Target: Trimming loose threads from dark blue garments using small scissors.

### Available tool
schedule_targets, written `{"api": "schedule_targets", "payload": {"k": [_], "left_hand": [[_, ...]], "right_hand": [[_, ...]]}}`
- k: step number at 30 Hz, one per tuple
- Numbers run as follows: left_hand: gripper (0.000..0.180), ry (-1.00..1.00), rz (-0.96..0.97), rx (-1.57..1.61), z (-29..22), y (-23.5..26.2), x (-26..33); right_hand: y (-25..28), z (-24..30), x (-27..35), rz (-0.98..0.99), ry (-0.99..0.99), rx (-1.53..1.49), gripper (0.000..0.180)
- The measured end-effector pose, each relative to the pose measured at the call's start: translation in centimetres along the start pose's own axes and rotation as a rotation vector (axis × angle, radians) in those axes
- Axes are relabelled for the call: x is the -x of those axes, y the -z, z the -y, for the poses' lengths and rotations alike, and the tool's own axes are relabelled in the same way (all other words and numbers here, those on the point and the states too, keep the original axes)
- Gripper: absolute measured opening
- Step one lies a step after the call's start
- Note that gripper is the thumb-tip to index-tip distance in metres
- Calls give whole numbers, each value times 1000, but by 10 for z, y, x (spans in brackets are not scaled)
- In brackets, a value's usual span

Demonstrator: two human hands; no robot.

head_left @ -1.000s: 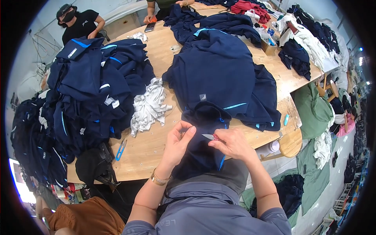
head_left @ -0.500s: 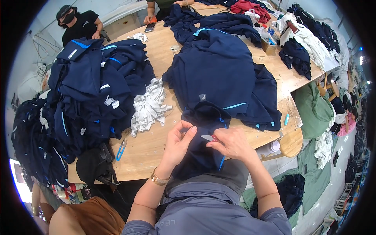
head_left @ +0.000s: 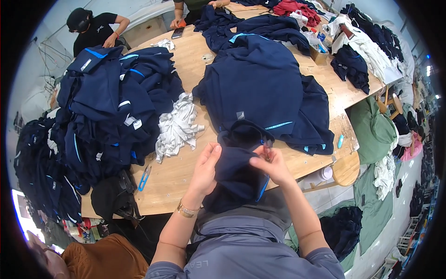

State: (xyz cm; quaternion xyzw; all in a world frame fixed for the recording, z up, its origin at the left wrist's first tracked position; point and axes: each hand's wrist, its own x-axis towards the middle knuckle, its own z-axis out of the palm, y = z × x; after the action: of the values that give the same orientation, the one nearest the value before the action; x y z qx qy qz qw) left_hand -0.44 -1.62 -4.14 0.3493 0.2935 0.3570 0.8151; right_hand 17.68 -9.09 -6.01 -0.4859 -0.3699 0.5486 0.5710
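Observation:
A navy garment (head_left: 237, 167) hangs over the table's near edge toward my lap, with a bright blue strip along one side. My left hand (head_left: 207, 168) is closed on the cloth's left edge, thumb uppermost. On the other side my right hand (head_left: 273, 166) is curled, its fingers smeared by motion. Small red-handled snips (head_left: 267, 151) show as a blur at its fingertips; their blade cannot be made out. Just beyond my hands, the rest of the navy cloth (head_left: 255, 79) spreads in a broad heap, with light blue strips and a small grey label.
Left of me are a pile of navy garments (head_left: 116, 93), white cloth strips (head_left: 179, 128), blue snips (head_left: 144, 178) and a black cap (head_left: 109, 195). A light blue marker-like piece (head_left: 340, 141) lies near the table's right edge. A wooden stool (head_left: 346, 170) stands there. Two people stand across the table.
My left hand has gone from a raised pinch to holding the cloth's edge. My right hand has moved slightly right and up, its blade turned from view. The person at far left has bent lower.

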Motion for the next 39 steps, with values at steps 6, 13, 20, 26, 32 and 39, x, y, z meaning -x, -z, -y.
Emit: {"api": "schedule_targets", "payload": {"k": [6, 13, 20, 26, 32, 39], "left_hand": [[13, 35, -13, 0, -1, 3, 0], [16, 91, 16, 99, -4, 5, 3], [18, 75, 61, 131, -8, -5, 8], [16, 90, 24, 102, -10, -12, 10], [16, 62, 51, 43, -9, -9, 11], [14, 43, 82, 27, -7, -5, 9]], "right_hand": [[-4, 3, -1, -260, 167, 254, 22], [-13, 16, 13, -208, 646, 1111, 38], [-17, 20, 15, -209, 688, 1314, 35], [-19, 25, 16, -207, 705, 1358, 36], [-18, 31, 15, -216, 779, 1445, 36], [-12, 26, 14, -239, 818, 1421, 37]]}}
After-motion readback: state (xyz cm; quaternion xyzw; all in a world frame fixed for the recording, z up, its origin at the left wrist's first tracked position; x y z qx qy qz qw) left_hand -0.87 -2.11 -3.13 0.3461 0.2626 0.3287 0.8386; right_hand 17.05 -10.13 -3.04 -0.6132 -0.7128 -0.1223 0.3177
